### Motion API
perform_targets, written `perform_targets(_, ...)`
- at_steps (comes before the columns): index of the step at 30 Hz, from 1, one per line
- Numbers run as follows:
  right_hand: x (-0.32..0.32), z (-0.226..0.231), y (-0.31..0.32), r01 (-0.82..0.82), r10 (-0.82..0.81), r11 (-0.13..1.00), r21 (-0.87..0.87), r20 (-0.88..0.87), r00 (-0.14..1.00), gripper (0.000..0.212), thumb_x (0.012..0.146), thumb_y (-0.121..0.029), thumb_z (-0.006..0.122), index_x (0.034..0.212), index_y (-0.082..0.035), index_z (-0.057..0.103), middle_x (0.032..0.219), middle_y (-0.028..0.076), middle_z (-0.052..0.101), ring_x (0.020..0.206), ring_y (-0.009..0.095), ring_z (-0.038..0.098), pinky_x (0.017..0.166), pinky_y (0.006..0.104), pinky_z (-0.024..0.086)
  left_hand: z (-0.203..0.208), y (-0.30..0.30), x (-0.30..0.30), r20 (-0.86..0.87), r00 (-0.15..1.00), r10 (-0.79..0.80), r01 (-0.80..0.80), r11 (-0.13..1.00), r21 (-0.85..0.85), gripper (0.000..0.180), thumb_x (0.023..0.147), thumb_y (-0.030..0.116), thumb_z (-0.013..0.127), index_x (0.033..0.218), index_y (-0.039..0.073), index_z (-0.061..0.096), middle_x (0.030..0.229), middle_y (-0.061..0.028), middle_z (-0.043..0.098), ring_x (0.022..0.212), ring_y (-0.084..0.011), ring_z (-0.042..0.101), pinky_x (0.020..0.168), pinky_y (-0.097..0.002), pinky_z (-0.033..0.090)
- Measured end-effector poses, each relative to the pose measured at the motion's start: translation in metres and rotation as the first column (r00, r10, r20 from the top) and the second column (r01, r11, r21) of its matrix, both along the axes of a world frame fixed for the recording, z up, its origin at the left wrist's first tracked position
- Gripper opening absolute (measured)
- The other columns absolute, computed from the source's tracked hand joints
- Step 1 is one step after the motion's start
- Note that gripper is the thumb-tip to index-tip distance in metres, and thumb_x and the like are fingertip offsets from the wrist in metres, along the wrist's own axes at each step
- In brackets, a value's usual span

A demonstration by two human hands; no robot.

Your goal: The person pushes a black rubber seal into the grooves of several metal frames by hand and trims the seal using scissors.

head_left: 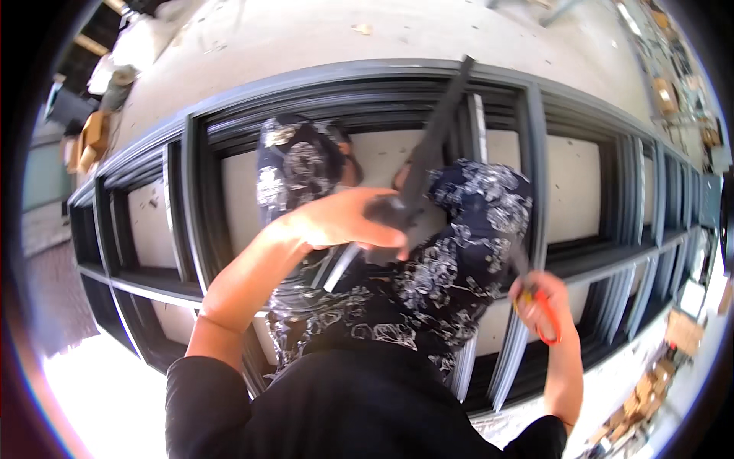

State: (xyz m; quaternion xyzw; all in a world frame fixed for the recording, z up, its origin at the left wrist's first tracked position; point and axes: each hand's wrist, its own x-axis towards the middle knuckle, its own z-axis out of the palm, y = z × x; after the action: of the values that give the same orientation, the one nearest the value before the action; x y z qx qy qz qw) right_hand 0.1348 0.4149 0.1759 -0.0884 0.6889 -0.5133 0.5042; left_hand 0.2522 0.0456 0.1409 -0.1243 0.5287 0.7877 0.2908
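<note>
My left hand (355, 218) is closed around a long, flat black strip (436, 138) between my knees. The strip slants up and away to the right, its far end crossing the far edge of the dark metal frames; at the hand it looks bunched or folded, partly hidden by my fingers. Off to the right, my right hand (539, 298) grips a pair of scissors (548, 317) with an orange handle loop. Their blurred blade points away from me, beside my right knee and apart from the strip.
Stacked dark grey metal frames (306, 73) with several crossbars surround my legs. Pale floor (359, 34) shows beyond and through their openings. Cardboard boxes (93, 138) stand at the far left; more boxes (650, 386) line the right side.
</note>
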Motion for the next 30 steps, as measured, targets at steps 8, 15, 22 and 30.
perform_targets(8,0.016,-0.181,0.197,0.724,-0.209,0.462,0.512,-0.731,0.650,0.028,0.084,-0.023,0.068,0.099,0.000,0.062,0.091,0.017,0.070,0.082,0.032,0.069,0.076,0.0411,0.053,-0.026,0.013,-0.020,-0.094,0.954,0.284,-0.296,0.860,-0.415,0.026,0.088,0.010,0.066,0.110,-0.004,0.061,0.079,-0.0019,0.063,0.076,-0.0097,0.060,0.072,-0.0252,0.046)
perform_targets(15,0.028,-0.215,0.196,0.688,-0.027,0.320,0.651,-0.719,0.694,0.054,0.082,-0.046,0.068,0.115,-0.004,0.058,0.102,0.021,0.069,0.095,0.041,0.066,0.081,0.0497,0.052,-0.027,0.022,-0.048,-0.460,0.816,0.348,-0.575,0.557,-0.598,0.019,0.093,0.013,0.066,0.107,0.001,0.065,0.065,0.0071,0.048,0.057,-0.0007,0.039,0.050,-0.0208,0.031)
perform_targets(22,0.011,-0.154,0.150,0.585,0.178,0.237,0.776,-0.626,0.759,0.053,0.084,-0.042,0.069,0.123,-0.009,0.059,0.092,0.016,0.071,0.086,0.037,0.069,0.074,0.0471,0.054,-0.001,0.024,-0.058,-0.688,0.598,0.412,-0.801,0.339,-0.494,0.015,0.090,0.005,0.070,0.105,0.000,0.068,0.079,-0.0011,0.066,0.069,-0.0039,0.058,0.066,-0.0200,0.049)
perform_targets(30,-0.076,-0.027,-0.013,0.449,0.160,0.887,0.106,-0.984,-0.083,0.056,0.083,-0.020,0.077,0.132,-0.004,0.056,0.111,0.013,0.066,0.100,0.031,0.061,0.088,0.0412,0.050,0.070,0.027,-0.103,-0.885,0.464,-0.037,-0.806,0.398,-0.439,0.017,0.082,0.002,0.076,0.097,0.001,0.070,0.088,-0.0043,0.069,0.079,-0.0116,0.061,0.075,-0.0249,0.047)
